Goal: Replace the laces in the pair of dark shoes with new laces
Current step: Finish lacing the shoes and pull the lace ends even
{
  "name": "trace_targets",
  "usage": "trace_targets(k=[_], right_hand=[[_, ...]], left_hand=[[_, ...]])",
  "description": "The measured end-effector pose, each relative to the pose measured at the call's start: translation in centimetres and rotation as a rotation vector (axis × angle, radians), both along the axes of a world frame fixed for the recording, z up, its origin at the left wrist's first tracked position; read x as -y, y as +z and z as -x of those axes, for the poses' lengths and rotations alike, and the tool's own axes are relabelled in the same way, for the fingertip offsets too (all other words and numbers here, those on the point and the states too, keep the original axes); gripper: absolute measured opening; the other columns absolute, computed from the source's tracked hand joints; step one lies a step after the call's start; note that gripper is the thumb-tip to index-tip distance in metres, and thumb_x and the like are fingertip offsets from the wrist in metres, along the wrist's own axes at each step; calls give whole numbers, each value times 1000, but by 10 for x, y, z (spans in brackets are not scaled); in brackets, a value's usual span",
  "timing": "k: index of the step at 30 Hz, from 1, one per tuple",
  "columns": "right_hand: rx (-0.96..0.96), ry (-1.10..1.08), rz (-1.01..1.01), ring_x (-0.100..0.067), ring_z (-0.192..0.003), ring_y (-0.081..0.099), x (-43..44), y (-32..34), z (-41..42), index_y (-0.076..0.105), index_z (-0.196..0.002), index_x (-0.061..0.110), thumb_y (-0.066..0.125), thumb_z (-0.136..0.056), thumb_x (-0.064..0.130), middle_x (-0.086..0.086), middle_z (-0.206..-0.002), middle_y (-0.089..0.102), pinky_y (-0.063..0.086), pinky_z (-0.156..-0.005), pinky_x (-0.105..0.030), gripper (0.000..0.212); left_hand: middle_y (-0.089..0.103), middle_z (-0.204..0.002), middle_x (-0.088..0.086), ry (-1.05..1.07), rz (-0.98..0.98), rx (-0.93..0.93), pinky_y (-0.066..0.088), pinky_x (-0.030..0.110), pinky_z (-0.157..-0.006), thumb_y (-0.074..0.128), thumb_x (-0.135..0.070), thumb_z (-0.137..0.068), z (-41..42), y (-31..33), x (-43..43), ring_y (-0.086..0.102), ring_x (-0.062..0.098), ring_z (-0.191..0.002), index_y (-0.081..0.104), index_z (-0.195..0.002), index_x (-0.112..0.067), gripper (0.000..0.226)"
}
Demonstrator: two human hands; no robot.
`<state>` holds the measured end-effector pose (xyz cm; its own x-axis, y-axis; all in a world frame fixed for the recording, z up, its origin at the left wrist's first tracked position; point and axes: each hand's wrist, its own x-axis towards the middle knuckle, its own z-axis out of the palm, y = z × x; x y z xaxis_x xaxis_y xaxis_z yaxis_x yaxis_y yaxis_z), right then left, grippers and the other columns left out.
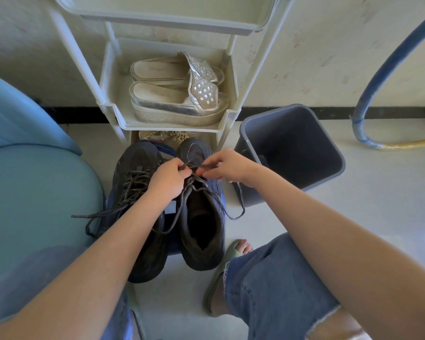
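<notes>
- Head view, task items: the pair of dark shoes stands on the floor between my knees, side by side. Toes point away from me toward the rack and heels sit nearest me. The right-side shoe (201,217) is the one in hand. The left-side shoe (138,204) is laced, and its second lace (133,182) trails a loose end toward the blue seat.
- Head view, grips: the left hand (168,179) and the right hand (227,168) sit over the forward part of the right-side shoe's lacing. Each grip pinches the lace (241,197), with a short span stretched between them.
- Head view, key relation: the shoe's long axis runs straight away from me, and the held span lies across it. Both grips are about equally near the eyelet rows, the left hand over the inner row and the right hand over the outer. I judge that any pull or threading must run crosswise, outward from the tongue.
- Head view, slack: one free end hangs off the right side of the shoe and loops on the floor beside the bin (339,165). I cannot tell whether this lace is old or new.
- Head view, surroundings: the rack (227,119) carries silver sandals (182,106) just beyond the toes. A hose (378,77) curves well to the right.
- Head view, obstruction: my left forearm crosses the left-side shoe and hides part of it, and the bin crowds outward travel of the right hand.
</notes>
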<state>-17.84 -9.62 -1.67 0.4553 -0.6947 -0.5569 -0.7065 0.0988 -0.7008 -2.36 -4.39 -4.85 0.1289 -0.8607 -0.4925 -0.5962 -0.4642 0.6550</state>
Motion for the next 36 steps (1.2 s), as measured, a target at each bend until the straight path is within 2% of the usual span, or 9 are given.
trace_targets(k=[3, 6, 11, 14, 21, 24, 28, 33, 36], right_hand=[[-23, 60, 33, -5, -66, 50, -1, -2, -4, 71, -104, 1, 65, -89, 12, -3, -83, 62, 44, -58, -7, 19], [-26, 72, 19, -8, -68, 52, -1, -2, -3, 68, -105, 3, 64, -89, 7, 1, -80, 60, 46, -65, -13, 18], [-149, 57, -12, -4, -48, 47, -2, -1, -3, 58, -92, 9, 67, -88, 19, 3, -63, 54, 33, -37, -7, 14], [-211, 73, -45, 1, -31, 41, -1, -6, -7, 57, -81, 9, 65, -87, 21, -1, -57, 54, 32, -35, -11, 15], [-254, 56, -71, 0, -27, 38, 1, -7, -11, 57, -83, 8, 63, -84, 22, -1, -58, 59, 34, -37, -13, 16], [-226, 26, -87, -2, -30, 38, 2, -5, -8, 58, -84, 7, 63, -83, 20, -2, -59, 59, 34, -39, -14, 15], [-192, 28, -95, -4, -42, 44, 1, -4, -4, 60, -94, 7, 63, -85, 20, 0, -59, 55, 34, -43, -15, 16], [-60, -45, -63, -1, -48, 46, 4, -2, -2, 63, -106, 8, 63, -89, 16, 3, -68, 56, 34, -42, -11, 19], [27, -168, 41, 4, -46, 48, 9, -5, -2, 68, -106, 2, 60, -88, 2, 5, -73, 60, 34, -41, -6, 19]], left_hand=[[57, -88, 9, 84, -24, -85, 43, 36, -74, 48, -21, -98, -2, 0, 0, 53, 21, -69, 52, -93, -11, 12], [61, -99, 9, -47, 7, 30, 44, 38, -81, 49, -22, -98, -3, 3, -1, 56, 25, -88, 56, -99, -11, 13], [67, -95, -3, -226, 137, 147, 48, 34, -80, 59, -20, -91, -3, 15, -4, 61, 18, -91, 68, -99, -22, 12], [67, -91, -2, -181, 176, 178, 48, 33, -75, 63, -23, -89, 0, 16, -5, 60, 17, -87, 70, -96, -21, 10], [62, -72, -5, 109, 237, -11, 42, 29, -70, 68, -23, -86, -1, 9, -8, 56, 15, -69, 72, -91, -16, 10], [53, -56, -11, 133, 231, -68, 38, 26, -63, 68, -22, -86, -4, 7, -7, 48, 8, -53, 71, -87, -16, 7], [53, -54, -8, 192, 139, -144, 39, 23, -56, 66, -21, -88, -7, 3, -7, 45, 9, -45, 70, -89, -13, 9], [61, -72, 0, 145, 125, -104, 49, 33, -68, 63, -21, -90, -10, 5, -4, 49, 13, -58, 72, -96, -12, 14], [62, -78, 3, 81, 126, -30, 46, 33, -74, 61, -21, -91, -13, 9, -5, 50, 15, -65, 72, -99, -14, 15]])
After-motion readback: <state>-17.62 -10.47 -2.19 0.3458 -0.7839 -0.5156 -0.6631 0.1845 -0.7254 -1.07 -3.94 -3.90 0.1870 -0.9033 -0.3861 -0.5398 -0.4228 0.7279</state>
